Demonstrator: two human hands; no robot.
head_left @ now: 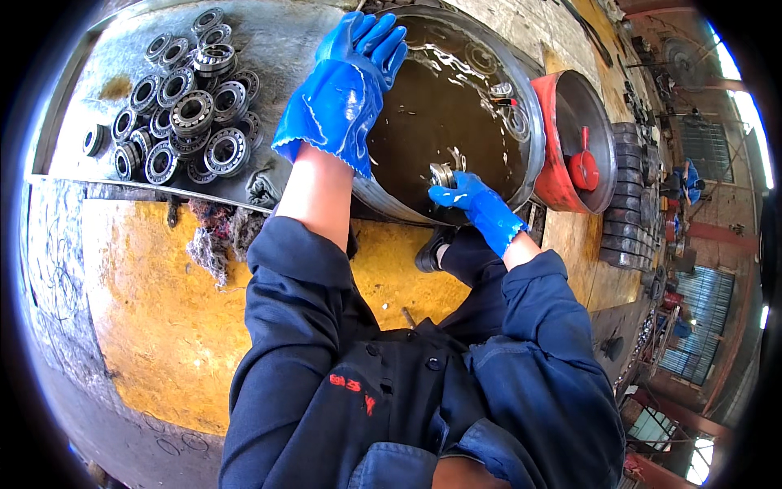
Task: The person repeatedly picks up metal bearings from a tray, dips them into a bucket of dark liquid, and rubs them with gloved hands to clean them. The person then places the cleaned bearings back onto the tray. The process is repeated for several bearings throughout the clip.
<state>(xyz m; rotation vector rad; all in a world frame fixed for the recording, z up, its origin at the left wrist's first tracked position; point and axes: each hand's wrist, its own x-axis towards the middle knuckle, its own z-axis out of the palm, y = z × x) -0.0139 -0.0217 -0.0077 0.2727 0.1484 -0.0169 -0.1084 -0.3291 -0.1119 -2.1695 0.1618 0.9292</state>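
Note:
My left hand [346,98], in a long blue rubber glove, reaches over the left rim of a round metal tub [536,130]. Its fingers stretch out, open, with nothing visible in them. Brown, murky liquid [432,114] fills the tub. Near the tub's close edge, my right hand [481,205], also in a blue glove, grips a shiny metal bearing [441,175] just at the liquid's surface. Left of the tub, several roller bearings [193,113] lie heaped on a flat metal-topped table [281,57].
A red drum [551,138] with a red-handled scoop [583,169] inside stands right of the tub. Dark round parts [627,196] are stacked beyond it. Tangled rags [210,253] hang at the table's near edge. A small red-and-black item [507,102] shows at the tub's far right.

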